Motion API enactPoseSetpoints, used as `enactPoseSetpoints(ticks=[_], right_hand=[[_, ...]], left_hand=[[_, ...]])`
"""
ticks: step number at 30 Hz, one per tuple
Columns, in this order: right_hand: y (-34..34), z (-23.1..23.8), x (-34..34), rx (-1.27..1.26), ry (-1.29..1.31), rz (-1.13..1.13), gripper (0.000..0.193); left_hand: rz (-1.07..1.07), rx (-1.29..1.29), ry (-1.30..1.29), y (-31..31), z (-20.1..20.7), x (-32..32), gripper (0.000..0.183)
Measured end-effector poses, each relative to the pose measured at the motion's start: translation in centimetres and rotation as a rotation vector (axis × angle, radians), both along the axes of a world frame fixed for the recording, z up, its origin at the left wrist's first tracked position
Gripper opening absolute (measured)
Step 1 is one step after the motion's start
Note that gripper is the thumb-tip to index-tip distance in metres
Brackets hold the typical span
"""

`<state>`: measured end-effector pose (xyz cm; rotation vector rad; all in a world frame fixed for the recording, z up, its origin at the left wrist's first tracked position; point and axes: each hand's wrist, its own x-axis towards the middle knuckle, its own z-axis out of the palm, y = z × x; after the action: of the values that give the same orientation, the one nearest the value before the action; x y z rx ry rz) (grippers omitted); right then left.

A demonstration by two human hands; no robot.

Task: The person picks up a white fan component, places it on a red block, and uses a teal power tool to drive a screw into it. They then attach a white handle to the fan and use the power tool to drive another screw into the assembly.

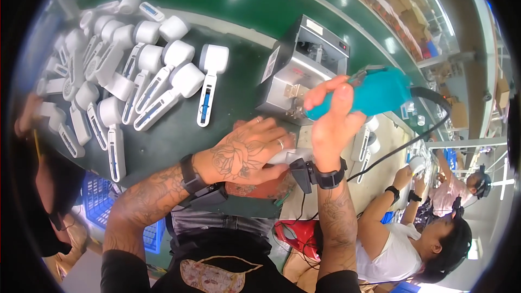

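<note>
My right hand (332,125) is wrapped around a teal electric screwdriver (382,91), raised over the bench with a black cable (420,147) trailing from its rear end. The tool's front end is beside the silver front of a grey box-shaped screw feeder (304,68). Lower and to the left, my left hand (244,152) is closed over a white plastic part (282,157), mostly hidden under its fingers. A reddish-brown pad (252,189) lies beneath that hand. Both wrists wear black straps with small devices.
Many white long-handled housings with round heads (179,81) crowd the green bench on the left. More white pieces (362,142) lie right of my right wrist. A blue crate (97,198) is at lower left. Co-workers (399,249) sit at right; another person stands at left.
</note>
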<state>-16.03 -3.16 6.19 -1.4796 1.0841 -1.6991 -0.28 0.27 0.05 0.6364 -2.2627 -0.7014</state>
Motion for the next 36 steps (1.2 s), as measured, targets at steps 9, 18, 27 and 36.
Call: enactPoseSetpoints(ticks=[9,18,27,36], right_hand=[[8.1,0.8,-2.1,0.122,-0.103,0.02,0.059],[9.1,-0.3,-1.8,0.162,-0.055,-0.032,0.065],[8.7,-1.1,-1.7,0.142,-0.228,0.068,0.041],[11.2,-1.8,-3.2,0.201,-0.641,0.05,0.046]], left_hand=[[-0.012,0.049,0.0,-0.4,0.4,0.0,0.031],[-0.015,0.082,-0.049,-0.2,0.3,0.1,0.033],[-0.027,0.055,-0.103,-0.3,1.0,-0.2,0.036],[-0.037,-0.252,0.062,0.6,-0.1,0.8,0.035]])
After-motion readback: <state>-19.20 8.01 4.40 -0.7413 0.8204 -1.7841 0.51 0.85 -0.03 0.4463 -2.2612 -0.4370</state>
